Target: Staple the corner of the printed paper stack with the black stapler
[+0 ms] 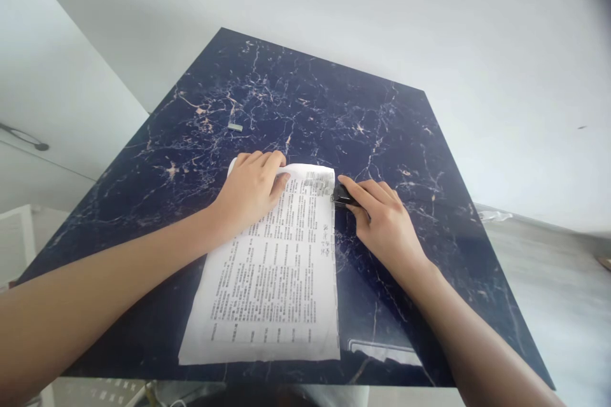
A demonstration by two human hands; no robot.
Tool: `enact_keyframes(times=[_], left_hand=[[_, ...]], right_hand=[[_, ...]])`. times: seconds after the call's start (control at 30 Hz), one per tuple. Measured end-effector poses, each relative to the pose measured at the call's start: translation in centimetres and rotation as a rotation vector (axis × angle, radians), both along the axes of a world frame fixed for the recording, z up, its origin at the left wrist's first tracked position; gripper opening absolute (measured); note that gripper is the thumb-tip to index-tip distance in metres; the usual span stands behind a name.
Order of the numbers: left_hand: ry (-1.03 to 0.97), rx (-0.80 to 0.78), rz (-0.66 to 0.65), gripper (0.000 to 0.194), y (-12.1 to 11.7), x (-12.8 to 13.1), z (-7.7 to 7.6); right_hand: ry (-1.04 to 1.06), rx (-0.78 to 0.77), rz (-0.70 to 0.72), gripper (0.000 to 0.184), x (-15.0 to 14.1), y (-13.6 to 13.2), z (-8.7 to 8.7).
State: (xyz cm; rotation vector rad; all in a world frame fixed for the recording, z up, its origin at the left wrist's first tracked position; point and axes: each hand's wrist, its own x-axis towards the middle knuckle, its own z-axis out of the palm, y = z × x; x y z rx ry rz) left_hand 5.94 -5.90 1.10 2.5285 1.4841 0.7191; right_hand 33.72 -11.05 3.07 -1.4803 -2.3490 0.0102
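Note:
A printed sheaf of paper (272,273) lies on a dark blue marble table (305,114). My left hand (251,187) rests on the paper's far left corner, fingers curled and pressing it down. My right hand (382,219) is closed over a small black stapler (340,196) at the paper's far right corner. The stapler's mouth touches the paper edge; most of the stapler is hidden under my fingers.
A small silver strip of staples (235,126) lies on the table beyond my left hand. White walls stand behind and to the left. A grey floor shows to the right of the table. The table's near edge runs just below the paper.

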Motion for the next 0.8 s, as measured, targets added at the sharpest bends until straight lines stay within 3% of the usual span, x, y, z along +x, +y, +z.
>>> enact_keyframes(times=[0.33,0.67,0.8], left_hand=[[0.012,0.017,0.014,0.011,0.05,0.12,-0.12],[0.004,0.019,0.007,0.011,0.07,0.07,-0.08],[0.002,0.012,0.009,0.012,0.04,0.06,-0.04]], right_hand=[[-0.190,0.003,0.004,0.064,-0.05,-0.11,0.16],[-0.122,0.025,-0.011,0.061,-0.10,-0.10,-0.31],[-0.004,0.025,-0.033,0.053,-0.09,-0.13,-0.63]])
